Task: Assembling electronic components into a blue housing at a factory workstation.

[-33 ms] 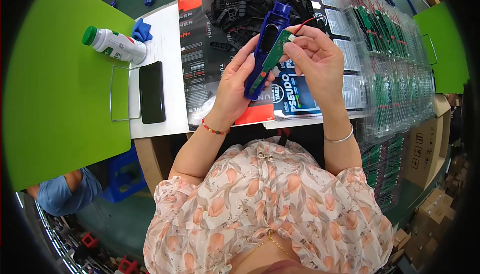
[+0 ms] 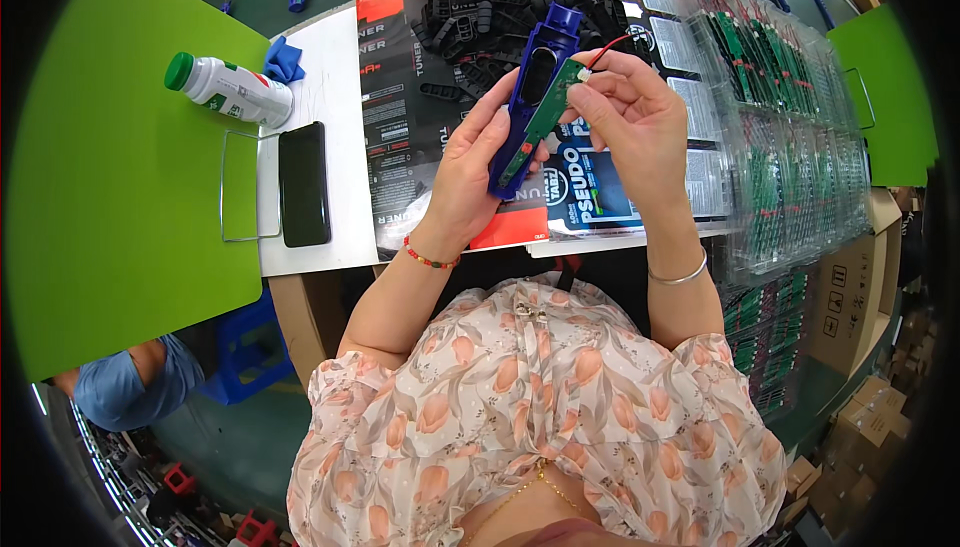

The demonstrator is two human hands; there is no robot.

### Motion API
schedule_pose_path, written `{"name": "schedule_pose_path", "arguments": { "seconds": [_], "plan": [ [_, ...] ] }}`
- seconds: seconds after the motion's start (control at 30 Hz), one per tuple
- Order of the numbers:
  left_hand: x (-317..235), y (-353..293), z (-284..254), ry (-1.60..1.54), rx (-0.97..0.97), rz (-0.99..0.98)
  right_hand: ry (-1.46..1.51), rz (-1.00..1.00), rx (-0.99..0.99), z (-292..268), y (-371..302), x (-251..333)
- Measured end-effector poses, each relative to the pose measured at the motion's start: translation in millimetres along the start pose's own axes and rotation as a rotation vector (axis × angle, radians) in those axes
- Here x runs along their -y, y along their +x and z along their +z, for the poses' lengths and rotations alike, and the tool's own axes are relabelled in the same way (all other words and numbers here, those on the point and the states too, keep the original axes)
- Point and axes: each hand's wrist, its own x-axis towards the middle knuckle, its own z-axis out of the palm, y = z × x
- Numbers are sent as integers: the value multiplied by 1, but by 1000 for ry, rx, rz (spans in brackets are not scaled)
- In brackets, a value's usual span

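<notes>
My left hand [image 2: 462, 169] is wrapped round a long dark-blue plastic housing [image 2: 519, 115], which is tilted with its top end away from me. An oval opening shows in the housing's upper half. Over its right side lies a slim green circuit board [image 2: 550, 109], slanted and with its lower end against the housing. My right hand [image 2: 642, 132] pinches the board's upper end between thumb and fingers. There, a small white connector [image 2: 583, 76] and a red wire [image 2: 607, 49] stick out. The right fingertips behind the board are partly hidden.
Black plastic parts [image 2: 465, 35] lie heaped beyond my hands on a printed sheet [image 2: 400, 162]. Clear trays [image 2: 735, 202] of circuit boards stand at the right. On the left are a phone [image 2: 304, 185], a white bottle [image 2: 235, 92] and a blue cloth [image 2: 284, 60]. A person's sleeve [image 2: 140, 387] shows lower left.
</notes>
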Motion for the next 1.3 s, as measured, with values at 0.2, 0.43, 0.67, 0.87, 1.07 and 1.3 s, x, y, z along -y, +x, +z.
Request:
{"name": "schedule_pose_path", "arguments": {
  "seconds": [0.2,0.43,0.67,0.87,1.07,1.3],
  "plan": [
    [5,0,-3,-5,-2,-2,9,79,-29,-4,4,-8],
    [6,-3,-3,50,-33,-25,-51,118,-7,-3,5,-11],
    [5,-3,-6,18,-12,-68,-81,166,12,-7,7,-11],
    [3,-4,-6,28,9,-99,-9,188,-1,-11,3,-20],
    [1,-7,-3,28,56,-68,-4,212,-33,-14,1,-26],
    [5,-8,0,33,73,-128,-85,196,-15,-11,-3,-22]
  ]
}}
